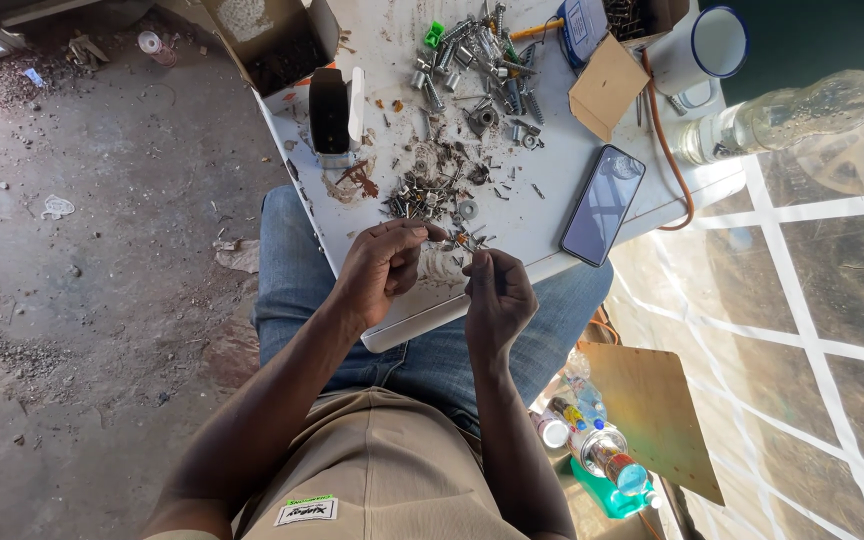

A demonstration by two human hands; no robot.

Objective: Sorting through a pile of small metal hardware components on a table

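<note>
My left hand (380,268) and right hand (495,296) pinch a small screw (460,240) between their fingertips, over the surface (542,215). Pile of screws (422,195) just beyond; phone (602,204) right.

A black smartphone (602,204) with a dark screen lies on the white desk (542,215), near its right edge. A white enamel mug (700,48) with a blue rim stands at the far right corner, and just beside it lies a clear glass bottle (792,115). A piece of brown cardboard (607,85) rests near the mug. An open cardboard box (274,40) stands at the far left corner. Below on the right stand plastic bottles (602,455).
</note>
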